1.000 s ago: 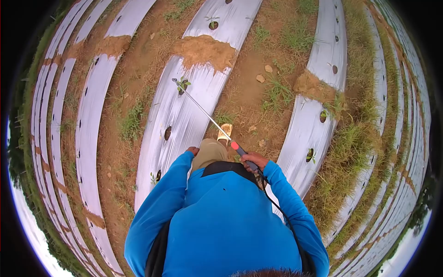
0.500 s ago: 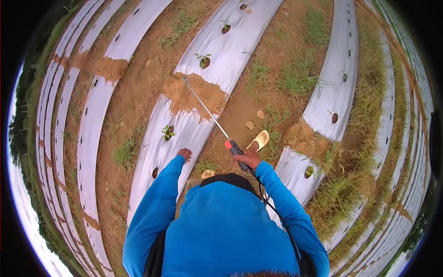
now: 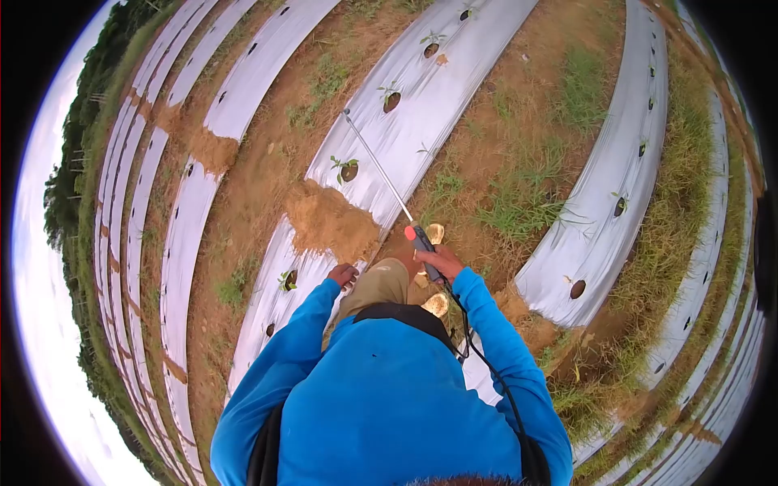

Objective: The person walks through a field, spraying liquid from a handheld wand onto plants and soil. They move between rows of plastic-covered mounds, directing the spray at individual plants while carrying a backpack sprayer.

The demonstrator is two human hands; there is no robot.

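Observation:
My right hand (image 3: 442, 262) is closed round the dark grey handle of a sprayer wand (image 3: 379, 168), which has a red part near its front. The thin metal tube reaches up and left, its tip over the white plastic mulch near a seedling. A black hose (image 3: 480, 354) runs from the handle back along my right arm. On the other side, my left hand (image 3: 344, 275) hangs empty with its fingers loosely bent, beside my knee and above the bed's edge. A leafy seedling (image 3: 347, 169) grows from a hole in the mulch (image 3: 442, 93) ahead.
Loose soil (image 3: 332, 224) covers a strip across the middle bed. Another mulched bed (image 3: 592, 235) lies to the right, with grass (image 3: 535, 198) along the path. More covered beds run on both sides. My light shoes (image 3: 435, 304) stand on the dirt path.
I have stepped forward; the beds and soil strip have shifted down in view. The wand tip has passed from the soil strip to the mulch beyond it. My right hand keeps its grip.

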